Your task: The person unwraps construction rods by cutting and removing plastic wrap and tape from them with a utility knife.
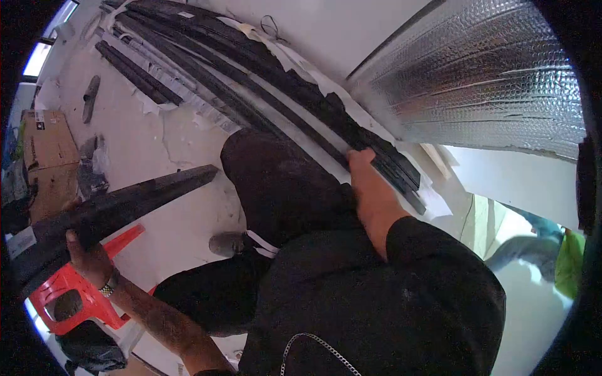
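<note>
Left fingers grasp a dark beam — right fingers (can't tell how open) touch dark strips.

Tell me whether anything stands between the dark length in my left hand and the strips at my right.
Yes: your dark-clad knee, between the far end of the dark length and the strips at your right hand.

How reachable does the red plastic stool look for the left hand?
Probably yes, once free: the red plastic stool looks close by, but the left hand is holding a long black profile that partly hides it.
</note>
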Available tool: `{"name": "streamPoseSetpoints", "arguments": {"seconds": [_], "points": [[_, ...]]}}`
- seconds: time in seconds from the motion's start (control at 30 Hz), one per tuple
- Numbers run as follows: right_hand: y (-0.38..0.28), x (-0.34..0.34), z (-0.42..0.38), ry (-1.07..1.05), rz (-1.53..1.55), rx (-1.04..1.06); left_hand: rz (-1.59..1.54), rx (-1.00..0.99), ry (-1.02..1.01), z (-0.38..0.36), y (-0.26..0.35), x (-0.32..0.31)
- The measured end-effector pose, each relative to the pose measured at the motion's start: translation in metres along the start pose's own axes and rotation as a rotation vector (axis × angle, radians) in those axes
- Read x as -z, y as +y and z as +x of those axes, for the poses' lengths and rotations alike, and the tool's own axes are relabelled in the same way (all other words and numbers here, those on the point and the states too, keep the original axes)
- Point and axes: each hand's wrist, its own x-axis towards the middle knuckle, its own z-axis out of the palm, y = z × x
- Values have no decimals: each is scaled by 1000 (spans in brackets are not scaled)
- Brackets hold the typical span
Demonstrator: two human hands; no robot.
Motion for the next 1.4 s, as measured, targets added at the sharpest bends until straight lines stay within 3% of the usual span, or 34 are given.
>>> {"name": "streamPoseSetpoints", "arguments": {"seconds": [0.3, 0.37, 0.57, 0.67, 0.77, 0.9, 0.97, 1.1, 1.17, 1.4], "points": [[-40, 24, -62, 9, 53, 19, 19, -44, -14, -1, 2, -4], [-44, 31, -77, 14, 60, 37, -5, -13, 78, 2, -8, 14], [-71, 58, -111, 27, 190, 87, -46, 14, 106, 0, -1, 0], [-89, 69, -129, 23, 483, 90, -36, 16, -14, 4, -2, 11], [-95, 55, -118, -54, 1198, -110, -45, 57, -37, 12, -2, 22], [-62, 50, -118, 5, 380, 1, -42, 29, 33, 8, -8, 27], [-48, 47, -111, -8, 68, 36, 102, -50, 15, 12, -16, 45], [-42, 50, -95, -145, -259, 135, 153, -60, 121, 9, -21, 50], [-40, 54, -85, -187, -386, 209, -140, 65, 10, 0, -6, 18], [-24, 62, -64, -237, -730, 366, 41, -40, 55, -14, 10, -21]]}}
